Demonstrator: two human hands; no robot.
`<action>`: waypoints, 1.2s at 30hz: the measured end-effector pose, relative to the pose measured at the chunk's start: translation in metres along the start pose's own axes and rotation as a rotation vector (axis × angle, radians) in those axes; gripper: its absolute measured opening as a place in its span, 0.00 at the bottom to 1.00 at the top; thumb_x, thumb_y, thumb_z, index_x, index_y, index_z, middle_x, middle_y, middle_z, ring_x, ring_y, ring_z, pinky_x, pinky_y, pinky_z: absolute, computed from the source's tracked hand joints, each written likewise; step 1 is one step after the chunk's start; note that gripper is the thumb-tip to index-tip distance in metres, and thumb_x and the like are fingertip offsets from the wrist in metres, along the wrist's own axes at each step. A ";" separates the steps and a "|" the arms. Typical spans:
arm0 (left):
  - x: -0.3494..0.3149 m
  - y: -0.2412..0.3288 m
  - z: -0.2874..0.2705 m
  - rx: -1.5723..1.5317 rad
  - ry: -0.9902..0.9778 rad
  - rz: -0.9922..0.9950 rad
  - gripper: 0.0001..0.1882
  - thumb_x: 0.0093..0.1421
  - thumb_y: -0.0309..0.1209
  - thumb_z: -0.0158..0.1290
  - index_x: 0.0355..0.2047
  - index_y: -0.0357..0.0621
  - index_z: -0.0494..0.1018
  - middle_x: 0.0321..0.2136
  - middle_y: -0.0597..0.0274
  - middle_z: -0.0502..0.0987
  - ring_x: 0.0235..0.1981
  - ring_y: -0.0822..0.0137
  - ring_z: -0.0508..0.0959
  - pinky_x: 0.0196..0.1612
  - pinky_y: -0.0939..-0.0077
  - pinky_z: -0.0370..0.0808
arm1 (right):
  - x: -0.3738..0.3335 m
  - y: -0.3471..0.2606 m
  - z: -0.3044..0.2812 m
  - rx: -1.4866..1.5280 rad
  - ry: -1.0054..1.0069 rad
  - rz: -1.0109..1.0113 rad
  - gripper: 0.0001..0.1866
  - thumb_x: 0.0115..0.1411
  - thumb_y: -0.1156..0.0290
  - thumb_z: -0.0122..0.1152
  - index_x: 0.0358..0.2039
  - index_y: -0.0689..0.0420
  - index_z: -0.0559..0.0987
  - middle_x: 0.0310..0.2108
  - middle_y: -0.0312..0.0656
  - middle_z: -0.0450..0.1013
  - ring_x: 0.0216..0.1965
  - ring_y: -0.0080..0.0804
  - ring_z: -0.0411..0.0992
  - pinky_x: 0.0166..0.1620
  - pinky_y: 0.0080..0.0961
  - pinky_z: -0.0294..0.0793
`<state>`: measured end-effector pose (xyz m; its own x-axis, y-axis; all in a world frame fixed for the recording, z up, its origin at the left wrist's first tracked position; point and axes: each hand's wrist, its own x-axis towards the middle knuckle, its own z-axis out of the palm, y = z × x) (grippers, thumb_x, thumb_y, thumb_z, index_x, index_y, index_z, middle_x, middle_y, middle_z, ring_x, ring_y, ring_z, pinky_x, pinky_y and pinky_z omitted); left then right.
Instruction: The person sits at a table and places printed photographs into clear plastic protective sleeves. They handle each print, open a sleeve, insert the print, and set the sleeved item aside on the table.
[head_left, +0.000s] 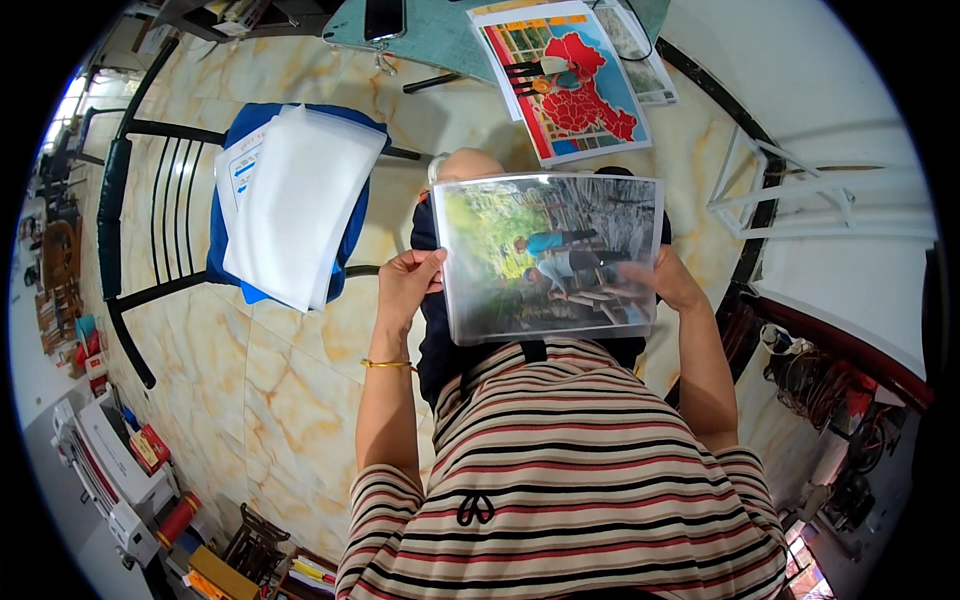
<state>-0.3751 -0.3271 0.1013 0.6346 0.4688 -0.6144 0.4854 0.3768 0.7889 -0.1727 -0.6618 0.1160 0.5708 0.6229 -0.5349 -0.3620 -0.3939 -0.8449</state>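
A large photo print (540,260) in a clear plastic sleeve lies over my lap. It shows two people outdoors by rocks and greenery, turned sideways. My left hand (408,288) pinches its left edge, thumb on top. At its right edge my right hand (672,280) holds on, with some fingers showing dimly through the plastic. To the left, a stack of translucent plastic sheets (300,205) rests on a blue-seated chair, with a printed paper (238,178) partly under it. Beyond my knees, a colourful print with a red map (575,90) overhangs the table edge.
A green-topped table (450,45) stands ahead, bearing a dark phone (385,18) and more prints. The metal-framed chair (118,210) is at left. White metal brackets (790,190) are by the right wall. A white machine (115,455) stands at lower left.
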 end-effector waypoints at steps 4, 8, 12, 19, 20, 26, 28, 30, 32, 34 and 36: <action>-0.001 0.001 0.000 0.007 -0.003 0.005 0.11 0.56 0.34 0.59 0.28 0.36 0.76 0.21 0.68 0.75 0.21 0.80 0.72 0.25 0.88 0.74 | 0.001 0.001 -0.003 -0.022 -0.011 0.018 0.11 0.53 0.74 0.65 0.38 0.59 0.80 0.31 0.32 0.76 0.32 0.17 0.71 0.36 0.18 0.72; -0.003 0.003 0.003 0.017 0.006 0.025 0.11 0.56 0.33 0.60 0.27 0.36 0.76 0.21 0.69 0.74 0.20 0.81 0.71 0.25 0.89 0.73 | 0.003 0.008 -0.007 -0.031 -0.010 0.037 0.11 0.52 0.73 0.66 0.37 0.59 0.80 0.31 0.32 0.76 0.32 0.17 0.71 0.37 0.19 0.71; -0.005 0.005 0.006 0.041 0.027 0.068 0.10 0.55 0.31 0.60 0.27 0.36 0.75 0.20 0.69 0.74 0.20 0.81 0.70 0.23 0.89 0.70 | 0.001 -0.007 0.000 -0.030 -0.003 0.042 0.12 0.51 0.72 0.67 0.37 0.59 0.79 0.31 0.32 0.76 0.32 0.17 0.71 0.37 0.19 0.71; -0.003 0.003 0.016 0.123 0.039 0.234 0.14 0.52 0.24 0.61 0.34 0.35 0.67 0.22 0.65 0.74 0.22 0.79 0.71 0.24 0.86 0.68 | 0.003 -0.002 -0.007 -0.092 -0.049 0.068 0.14 0.51 0.72 0.68 0.40 0.58 0.79 0.34 0.32 0.75 0.34 0.17 0.71 0.38 0.19 0.72; -0.004 0.001 0.016 0.169 0.047 0.248 0.15 0.51 0.24 0.62 0.35 0.35 0.67 0.22 0.65 0.73 0.22 0.78 0.70 0.25 0.86 0.68 | 0.002 -0.001 -0.007 -0.100 -0.055 0.070 0.14 0.51 0.72 0.68 0.40 0.58 0.79 0.34 0.31 0.75 0.34 0.17 0.70 0.38 0.19 0.72; -0.005 -0.004 0.022 0.253 0.075 0.329 0.19 0.49 0.25 0.63 0.37 0.34 0.65 0.21 0.65 0.72 0.21 0.77 0.69 0.25 0.83 0.68 | 0.001 -0.002 -0.002 -0.059 0.005 0.039 0.14 0.55 0.68 0.65 0.41 0.58 0.78 0.35 0.30 0.74 0.35 0.17 0.70 0.38 0.19 0.71; -0.007 -0.002 0.022 0.256 0.068 0.325 0.18 0.49 0.24 0.63 0.36 0.35 0.66 0.21 0.65 0.72 0.21 0.77 0.69 0.25 0.83 0.68 | 0.002 -0.002 -0.001 -0.060 0.019 0.036 0.14 0.57 0.67 0.63 0.42 0.59 0.78 0.35 0.30 0.74 0.35 0.16 0.69 0.39 0.18 0.70; -0.009 0.001 0.022 0.287 0.074 0.337 0.18 0.49 0.24 0.62 0.36 0.35 0.66 0.21 0.66 0.72 0.21 0.77 0.69 0.25 0.83 0.68 | 0.002 -0.005 0.001 -0.036 0.029 0.036 0.14 0.58 0.65 0.61 0.42 0.59 0.77 0.35 0.29 0.74 0.35 0.16 0.69 0.39 0.18 0.70; -0.012 0.005 0.021 0.296 0.088 0.346 0.16 0.49 0.24 0.62 0.35 0.35 0.67 0.20 0.66 0.72 0.21 0.77 0.69 0.25 0.83 0.68 | 0.001 -0.009 0.004 0.012 0.036 0.041 0.14 0.59 0.64 0.60 0.42 0.59 0.77 0.35 0.29 0.74 0.34 0.15 0.68 0.39 0.17 0.69; -0.012 0.010 0.019 0.281 0.103 0.359 0.15 0.49 0.24 0.62 0.34 0.35 0.68 0.20 0.66 0.72 0.20 0.77 0.69 0.25 0.83 0.68 | 0.001 -0.010 0.007 0.056 0.049 -0.004 0.14 0.59 0.65 0.60 0.42 0.60 0.76 0.35 0.29 0.74 0.34 0.15 0.69 0.39 0.17 0.69; -0.007 0.010 0.011 0.281 0.104 0.350 0.14 0.50 0.25 0.62 0.33 0.34 0.69 0.20 0.67 0.72 0.20 0.78 0.69 0.25 0.83 0.68 | 0.003 -0.010 0.009 0.067 0.040 -0.035 0.14 0.59 0.66 0.60 0.42 0.60 0.76 0.35 0.30 0.74 0.34 0.15 0.69 0.39 0.17 0.69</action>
<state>-0.3679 -0.3357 0.1131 0.7329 0.6124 -0.2965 0.4059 -0.0437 0.9129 -0.1743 -0.6502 0.1228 0.6125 0.6072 -0.5060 -0.3892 -0.3255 -0.8617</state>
